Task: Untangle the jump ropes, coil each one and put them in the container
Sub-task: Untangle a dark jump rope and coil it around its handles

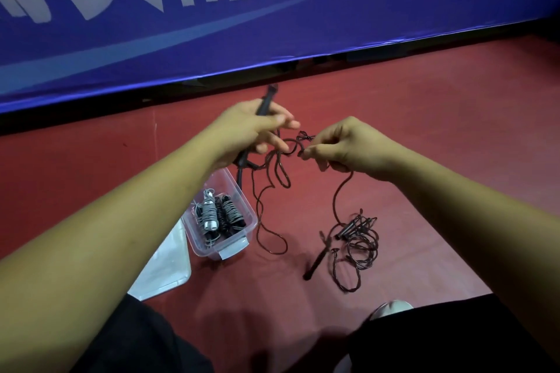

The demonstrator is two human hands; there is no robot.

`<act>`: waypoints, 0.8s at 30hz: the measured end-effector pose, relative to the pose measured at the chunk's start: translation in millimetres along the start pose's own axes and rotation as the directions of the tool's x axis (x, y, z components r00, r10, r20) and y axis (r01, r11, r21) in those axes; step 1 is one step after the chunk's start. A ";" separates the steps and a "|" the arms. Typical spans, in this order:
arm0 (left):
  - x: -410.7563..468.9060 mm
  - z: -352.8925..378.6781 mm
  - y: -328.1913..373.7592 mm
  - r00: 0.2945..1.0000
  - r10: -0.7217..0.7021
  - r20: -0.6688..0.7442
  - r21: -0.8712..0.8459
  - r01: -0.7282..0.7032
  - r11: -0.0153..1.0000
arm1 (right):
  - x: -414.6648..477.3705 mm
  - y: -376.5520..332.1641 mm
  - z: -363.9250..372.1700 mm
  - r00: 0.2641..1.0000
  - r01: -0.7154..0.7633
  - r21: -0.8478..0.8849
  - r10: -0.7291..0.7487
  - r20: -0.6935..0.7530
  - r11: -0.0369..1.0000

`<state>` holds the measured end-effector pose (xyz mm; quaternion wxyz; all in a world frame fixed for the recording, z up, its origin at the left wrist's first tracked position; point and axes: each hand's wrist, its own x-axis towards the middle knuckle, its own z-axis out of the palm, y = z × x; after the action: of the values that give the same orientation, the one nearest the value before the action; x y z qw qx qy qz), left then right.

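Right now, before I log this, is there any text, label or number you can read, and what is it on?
Blue banner: large white characters, cropped by the frame's top edge; cannot be read.
Container: white label on its near end; no writing legible.
Black handle in the left hand, rope pinched by the right hand: no marking visible.
No other text visible.
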<state>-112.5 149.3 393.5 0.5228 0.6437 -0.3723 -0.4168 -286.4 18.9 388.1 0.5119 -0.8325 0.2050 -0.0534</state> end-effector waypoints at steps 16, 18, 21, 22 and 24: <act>15.5 -27.0 -8.7 0.898 -0.126 -0.421 -0.292 -0.003 0.956 | 2.2 60.5 -15.6 0.970 -0.219 0.028 0.215 0.113 0.975; 18.1 -39.7 -13.5 0.872 -0.181 -0.454 -0.338 0.019 0.941 | -2.7 66.2 -15.3 0.950 -0.275 -0.103 0.286 0.128 0.956; 16.1 -55.4 -22.4 0.884 -0.243 -0.398 -0.096 0.224 0.970 | -3.3 56.9 -20.4 0.963 -0.258 -0.039 0.260 0.068 0.965; 13.7 -57.2 -25.6 0.890 -0.270 -0.367 0.128 0.336 0.933 | -2.1 48.1 -22.7 0.975 -0.220 0.038 0.219 0.028 0.975; 11.7 -54.8 -33.2 0.901 -0.267 -0.342 0.594 0.427 0.681 | 0.0 27.1 -25.2 0.991 -0.128 0.050 0.130 -0.040 0.990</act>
<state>-55.9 164.3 364.9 0.2130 0.8875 -0.3024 -0.2748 -301.7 -12.7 376.2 0.5294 -0.8037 0.2683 -0.0429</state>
